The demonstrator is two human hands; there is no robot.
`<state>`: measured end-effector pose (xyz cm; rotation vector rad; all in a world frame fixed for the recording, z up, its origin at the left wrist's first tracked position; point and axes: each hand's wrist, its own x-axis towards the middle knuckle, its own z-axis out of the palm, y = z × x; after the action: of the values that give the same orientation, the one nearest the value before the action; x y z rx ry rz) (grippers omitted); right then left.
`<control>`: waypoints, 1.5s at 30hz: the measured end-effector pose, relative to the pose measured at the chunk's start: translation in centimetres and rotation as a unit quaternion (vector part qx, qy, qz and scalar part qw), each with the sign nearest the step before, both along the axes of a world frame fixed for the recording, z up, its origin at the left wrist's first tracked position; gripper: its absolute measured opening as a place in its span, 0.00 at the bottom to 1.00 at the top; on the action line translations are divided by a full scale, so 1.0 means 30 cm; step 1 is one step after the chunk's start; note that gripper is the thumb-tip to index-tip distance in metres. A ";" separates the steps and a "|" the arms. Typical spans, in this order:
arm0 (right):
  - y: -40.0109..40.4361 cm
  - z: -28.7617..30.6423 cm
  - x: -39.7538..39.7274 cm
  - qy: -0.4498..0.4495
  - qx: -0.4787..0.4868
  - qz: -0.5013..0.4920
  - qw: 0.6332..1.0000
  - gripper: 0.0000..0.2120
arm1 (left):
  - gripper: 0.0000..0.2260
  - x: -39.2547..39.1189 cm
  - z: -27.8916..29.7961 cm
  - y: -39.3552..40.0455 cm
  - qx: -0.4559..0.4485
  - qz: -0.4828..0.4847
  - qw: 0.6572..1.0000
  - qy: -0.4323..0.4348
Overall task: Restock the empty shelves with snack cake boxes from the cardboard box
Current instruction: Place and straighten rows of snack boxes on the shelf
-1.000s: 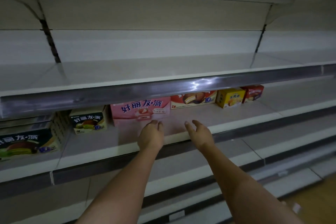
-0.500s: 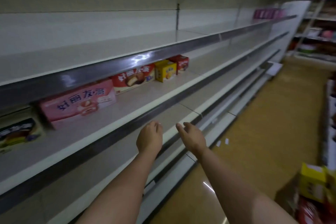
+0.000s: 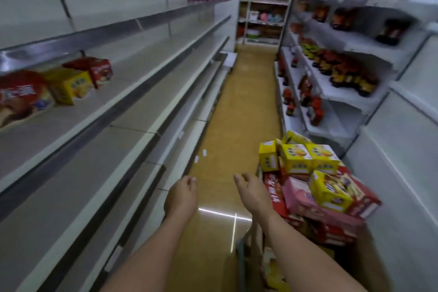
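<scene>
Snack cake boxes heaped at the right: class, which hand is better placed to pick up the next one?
The right hand. It is empty, fingers loosely spread, right beside the heap of snack cake boxes. The left hand, also empty, hangs over the floor nearer the shelves, farther from the heap.

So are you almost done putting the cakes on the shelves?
Not nearly. A few boxes already stand on the shelf: a red box, a yellow box and a bigger red one. The left hand and right hand hold nothing and hang over the floor beside the pile of boxes, which is heaped high. Most shelf space remains bare.
</scene>
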<state>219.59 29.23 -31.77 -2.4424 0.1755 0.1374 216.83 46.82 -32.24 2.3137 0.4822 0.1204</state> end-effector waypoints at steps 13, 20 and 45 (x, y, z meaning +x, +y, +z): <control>-0.700 0.013 -0.007 -0.056 -0.097 -0.238 0.965 0.19 | 0.16 0.114 -0.045 -0.667 -0.005 -0.152 0.988 0.030; -0.889 -0.021 -0.010 -0.023 -0.139 -0.312 0.940 0.26 | 0.17 0.156 -0.092 -0.908 -0.044 -0.201 0.976 0.074; -1.085 -0.142 0.154 0.128 -0.123 -0.267 0.947 0.37 | 0.26 0.357 -0.260 -1.201 -0.050 -0.263 0.945 0.187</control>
<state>224.22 -3.31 -36.03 -2.5147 1.0120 0.1984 227.55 10.79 -40.05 2.2867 0.0325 -0.5961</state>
